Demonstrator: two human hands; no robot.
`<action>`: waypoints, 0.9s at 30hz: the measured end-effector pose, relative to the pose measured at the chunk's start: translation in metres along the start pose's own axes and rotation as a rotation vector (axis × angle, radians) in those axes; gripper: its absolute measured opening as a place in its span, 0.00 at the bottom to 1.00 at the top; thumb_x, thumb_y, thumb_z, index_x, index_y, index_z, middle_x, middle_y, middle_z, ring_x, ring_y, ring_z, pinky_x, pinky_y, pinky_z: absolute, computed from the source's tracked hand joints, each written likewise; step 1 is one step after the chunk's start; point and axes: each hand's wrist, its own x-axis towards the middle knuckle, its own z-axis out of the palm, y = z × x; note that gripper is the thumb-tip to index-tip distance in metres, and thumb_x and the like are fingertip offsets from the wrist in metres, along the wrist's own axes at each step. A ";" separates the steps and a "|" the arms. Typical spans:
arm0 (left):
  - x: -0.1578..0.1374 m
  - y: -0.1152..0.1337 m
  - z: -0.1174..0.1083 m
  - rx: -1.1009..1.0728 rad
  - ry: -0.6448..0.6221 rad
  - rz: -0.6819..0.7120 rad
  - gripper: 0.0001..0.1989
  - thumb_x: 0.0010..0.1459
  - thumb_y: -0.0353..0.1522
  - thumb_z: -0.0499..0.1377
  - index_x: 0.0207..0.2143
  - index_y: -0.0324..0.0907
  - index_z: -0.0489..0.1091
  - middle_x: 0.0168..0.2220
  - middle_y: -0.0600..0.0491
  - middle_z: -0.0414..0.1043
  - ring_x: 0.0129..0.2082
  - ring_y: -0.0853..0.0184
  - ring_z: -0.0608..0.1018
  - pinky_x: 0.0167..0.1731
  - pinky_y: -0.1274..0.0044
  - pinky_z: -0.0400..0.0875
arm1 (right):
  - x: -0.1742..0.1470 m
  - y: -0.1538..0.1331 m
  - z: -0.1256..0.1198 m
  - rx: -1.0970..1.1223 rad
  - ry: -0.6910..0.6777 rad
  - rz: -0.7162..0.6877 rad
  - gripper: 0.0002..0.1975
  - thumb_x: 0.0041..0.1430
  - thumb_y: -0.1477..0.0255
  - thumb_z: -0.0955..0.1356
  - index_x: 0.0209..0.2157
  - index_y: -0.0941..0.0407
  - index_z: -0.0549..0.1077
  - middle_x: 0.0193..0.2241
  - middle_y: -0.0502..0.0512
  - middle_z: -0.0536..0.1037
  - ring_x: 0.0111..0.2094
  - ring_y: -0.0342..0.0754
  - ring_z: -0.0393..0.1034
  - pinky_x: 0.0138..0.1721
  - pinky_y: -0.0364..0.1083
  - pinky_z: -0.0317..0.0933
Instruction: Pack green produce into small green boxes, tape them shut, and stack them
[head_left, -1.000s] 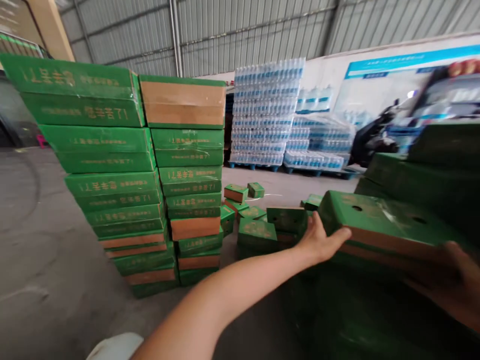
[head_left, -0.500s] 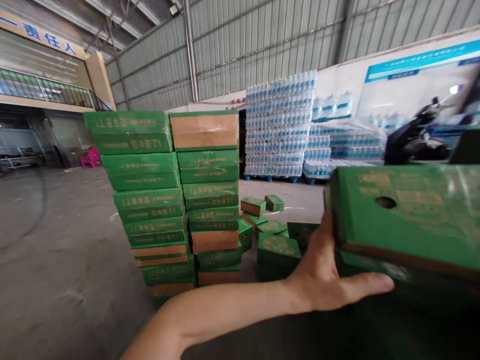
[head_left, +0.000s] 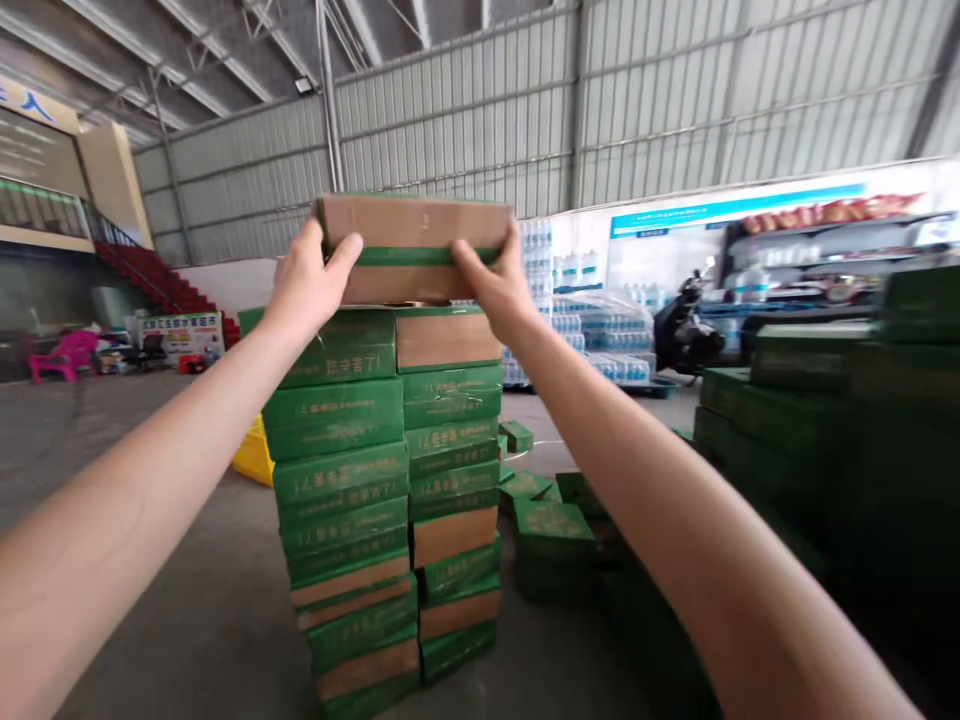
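Both of my arms reach forward, carrying a brown and green cardboard box [head_left: 412,225] at the top of a tall stack. My left hand [head_left: 311,270] grips its left end, the thumb on the near face. At the other end, my right hand [head_left: 499,275] holds the box the same way. Just below stands the two-column stack of green boxes [head_left: 341,420], several layers high, some with bare brown sides. Whether the held box touches the stack top is hard to tell.
Loose green boxes [head_left: 551,530] lie on the floor right of the stack. More dark green boxes [head_left: 780,420] are piled at the right. Behind are wrapped water bottles [head_left: 600,335], a scooter [head_left: 686,325], a yellow crate [head_left: 255,455] and a pink chair [head_left: 66,352].
The view has swung right. A box that was at the right beside my left hand is now between both hands above the stack, and my right hand has come into view.
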 end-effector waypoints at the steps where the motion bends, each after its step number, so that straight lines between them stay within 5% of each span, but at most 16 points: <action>1: 0.002 -0.016 -0.003 0.060 -0.044 -0.049 0.23 0.69 0.46 0.57 0.58 0.42 0.68 0.58 0.41 0.77 0.60 0.49 0.77 0.61 0.57 0.69 | 0.008 0.009 0.019 0.010 -0.008 0.031 0.49 0.66 0.45 0.68 0.77 0.47 0.40 0.71 0.59 0.62 0.71 0.60 0.57 0.69 0.65 0.60; 6: -0.019 -0.055 -0.001 0.272 -0.263 -0.114 0.22 0.71 0.46 0.52 0.54 0.39 0.67 0.54 0.38 0.79 0.56 0.46 0.79 0.59 0.51 0.67 | 0.004 0.042 0.063 0.018 -0.074 0.179 0.47 0.64 0.50 0.71 0.75 0.52 0.49 0.65 0.61 0.71 0.66 0.60 0.66 0.67 0.64 0.61; 18: -0.019 -0.067 0.008 0.268 -0.165 -0.090 0.26 0.66 0.49 0.55 0.57 0.41 0.69 0.56 0.39 0.79 0.62 0.42 0.74 0.63 0.52 0.64 | 0.014 0.055 0.078 -0.282 -0.005 0.200 0.51 0.57 0.40 0.70 0.73 0.53 0.56 0.60 0.70 0.74 0.62 0.76 0.64 0.61 0.83 0.51; 23: -0.051 -0.085 -0.021 0.093 -0.020 -0.039 0.46 0.62 0.60 0.58 0.73 0.47 0.52 0.77 0.59 0.51 0.76 0.48 0.52 0.75 0.53 0.45 | 0.002 0.065 0.081 -0.343 -0.018 0.124 0.50 0.64 0.46 0.67 0.76 0.58 0.48 0.63 0.73 0.68 0.65 0.73 0.59 0.65 0.77 0.52; 27: -0.112 -0.119 -0.040 0.016 -0.014 -0.142 0.60 0.56 0.62 0.63 0.76 0.54 0.31 0.79 0.71 0.26 0.78 0.51 0.36 0.78 0.56 0.32 | -0.031 0.075 0.076 -0.413 -0.040 0.035 0.46 0.70 0.49 0.63 0.78 0.54 0.39 0.71 0.68 0.54 0.71 0.70 0.47 0.69 0.75 0.44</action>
